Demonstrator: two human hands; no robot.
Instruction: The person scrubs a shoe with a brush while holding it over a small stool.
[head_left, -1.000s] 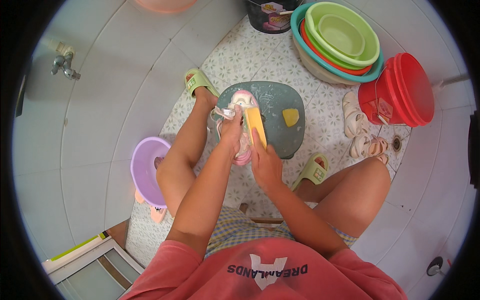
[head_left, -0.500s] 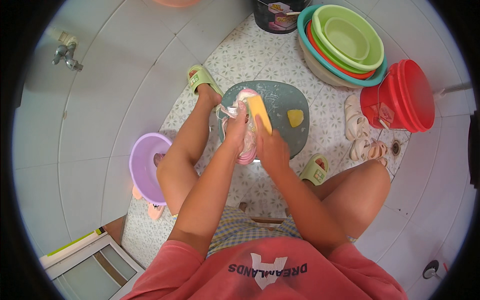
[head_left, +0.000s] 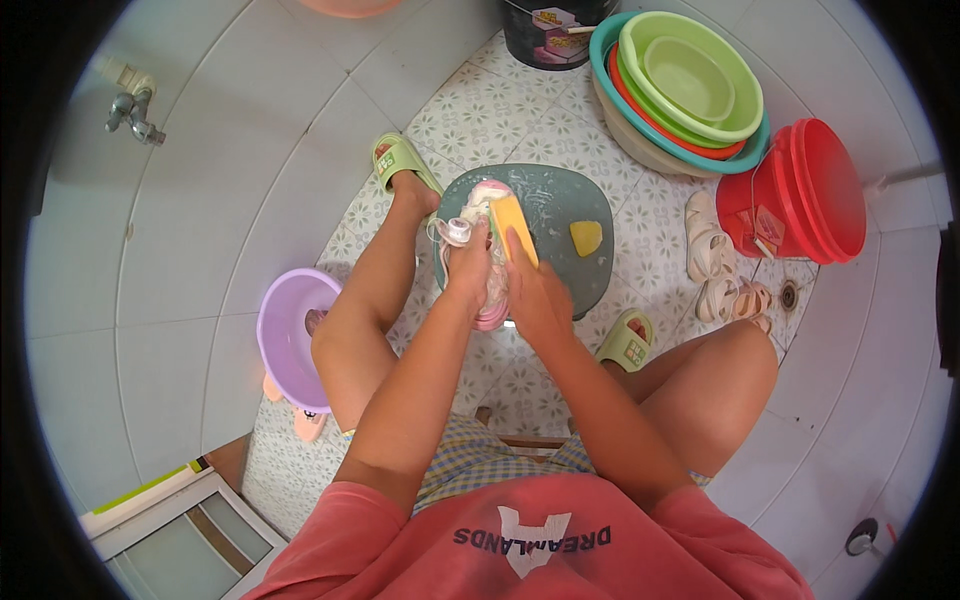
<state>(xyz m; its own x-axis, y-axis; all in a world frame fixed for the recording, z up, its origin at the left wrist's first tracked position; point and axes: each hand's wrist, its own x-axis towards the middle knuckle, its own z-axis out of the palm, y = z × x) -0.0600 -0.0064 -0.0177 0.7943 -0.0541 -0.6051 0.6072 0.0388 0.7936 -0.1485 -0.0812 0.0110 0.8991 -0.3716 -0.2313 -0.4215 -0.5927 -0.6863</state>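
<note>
A pink and white shoe (head_left: 496,290) with soapy foam on it is held over a grey-green stool top (head_left: 585,290). My left hand (head_left: 468,265) is closed round the shoe's left side, beside its loose white strap. In my right hand (head_left: 540,302) is a yellow scrubbing brush (head_left: 513,228), pressed along the shoe's right side; its bristles are hidden. To the right on the wet stool top lies a yellow piece of soap (head_left: 586,238).
Left of my leg stands a purple basin (head_left: 275,345), partly over peach slippers (head_left: 309,425). At the far right are stacked basins (head_left: 745,85), a red bucket (head_left: 790,200) and pale sandals (head_left: 705,250). A black bucket (head_left: 545,40) stands at the back; a tap (head_left: 135,115) is on the left wall.
The brush has shifted slightly left and toward me along the shoe. The shoe's strap now sticks out more at the left. Both hands keep their hold.
</note>
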